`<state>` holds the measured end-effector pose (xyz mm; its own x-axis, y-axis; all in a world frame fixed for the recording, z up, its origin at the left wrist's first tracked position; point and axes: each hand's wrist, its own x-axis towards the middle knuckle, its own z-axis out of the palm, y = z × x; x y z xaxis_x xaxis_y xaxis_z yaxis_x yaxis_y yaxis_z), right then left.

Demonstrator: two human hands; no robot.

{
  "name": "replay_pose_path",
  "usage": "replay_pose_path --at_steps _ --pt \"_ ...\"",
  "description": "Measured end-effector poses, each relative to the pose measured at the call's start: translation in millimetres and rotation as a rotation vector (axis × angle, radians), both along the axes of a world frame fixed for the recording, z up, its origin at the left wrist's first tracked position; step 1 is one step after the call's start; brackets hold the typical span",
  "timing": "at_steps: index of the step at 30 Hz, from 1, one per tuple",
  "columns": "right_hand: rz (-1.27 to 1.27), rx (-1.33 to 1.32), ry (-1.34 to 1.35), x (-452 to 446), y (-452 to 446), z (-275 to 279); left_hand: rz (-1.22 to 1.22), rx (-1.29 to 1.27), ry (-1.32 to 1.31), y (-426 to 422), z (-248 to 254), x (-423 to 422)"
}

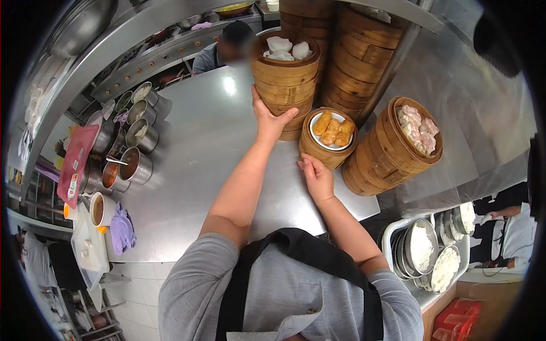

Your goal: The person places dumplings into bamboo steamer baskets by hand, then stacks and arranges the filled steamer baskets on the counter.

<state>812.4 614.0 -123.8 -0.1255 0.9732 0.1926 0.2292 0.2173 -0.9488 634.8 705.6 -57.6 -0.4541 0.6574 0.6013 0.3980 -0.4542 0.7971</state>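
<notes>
My left hand [270, 118] is wrapped round the near side of a tall stack of bamboo steamers [284, 82], thumb apart from the fingers. White dumplings [280, 44] lie in its top basket. Beside it stands a low bamboo steamer [327, 152] with a white dish of golden-brown rolls [329, 132]. My right hand [317, 179] is closed, its fingers curled close to that steamer's near side; I see nothing in them. Right of it, another steamer stack [378, 153] leans in view, topped with pale pinkish dumplings [418, 129].
More steamer stacks [364, 57] stand behind, by a metal post [398, 62]. Metal pots [136, 165], a pink lid [77, 165] and a purple cloth [121, 228] line the steel table's [187, 170] left side. A person [219, 48] is across the table. Rice bowls [422, 245] sit lower right.
</notes>
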Motion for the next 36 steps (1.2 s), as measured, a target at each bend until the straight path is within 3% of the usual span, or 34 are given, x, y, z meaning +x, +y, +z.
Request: replay_pose_path --at_steps 6,9,14,18,19,20,24,27,29,31,33,35,36 --pt "0.003 0.011 0.093 -1.8 -2.7 -0.3 -0.051 0.050 -0.048 7.7 -11.7 -2.4" --pt "0.069 -0.123 0.088 0.4 -2.3 19.2 0.038 -0.056 0.107 3.2 -12.4 -4.8" --pt "0.063 -0.084 0.200 7.2 8.4 4.8 0.019 -0.087 0.035 0.2 -9.6 -6.4" --pt "0.027 -0.021 0.095 1.9 3.6 5.1 0.063 -0.075 0.113 3.1 -10.5 -10.8" --pt "0.024 -0.028 0.044 -0.9 -2.0 11.0 0.096 -0.187 0.150 -7.5 0.4 -10.9" --pt "0.077 -0.002 0.104 2.7 2.9 -0.7 0.072 -0.167 0.135 -1.5 -11.2 -11.5" --pt "0.170 0.078 0.090 8.1 7.1 -6.2 -0.080 -0.493 0.030 -28.0 3.6 -10.7" --pt "0.216 0.139 -0.032 17.0 7.1 -11.9 -0.138 -0.511 0.067 -44.9 -16.4 -8.5" --pt "0.255 0.194 -0.042 16.9 -7.5 -13.0 -0.393 -0.376 -0.025 -54.6 -51.6 -13.5" --pt "0.239 0.178 -0.097 5.7 -46.7 0.4 -0.484 -0.309 0.256 -87.6 -64.2 -20.6" --pt "0.207 0.165 -0.147 -3.2 -75.6 1.4 -0.625 -0.423 0.476 -158.5 -32.4 -50.3" --pt "0.222 0.157 -0.170 -9.9 -98.9 -10.1 -0.619 -0.220 0.575 -220.4 -35.0 -88.3" --pt "0.229 0.155 -0.168 -22.9 -114.0 -7.9 -0.500 -0.152 0.637 -255.6 -34.8 -112.9"
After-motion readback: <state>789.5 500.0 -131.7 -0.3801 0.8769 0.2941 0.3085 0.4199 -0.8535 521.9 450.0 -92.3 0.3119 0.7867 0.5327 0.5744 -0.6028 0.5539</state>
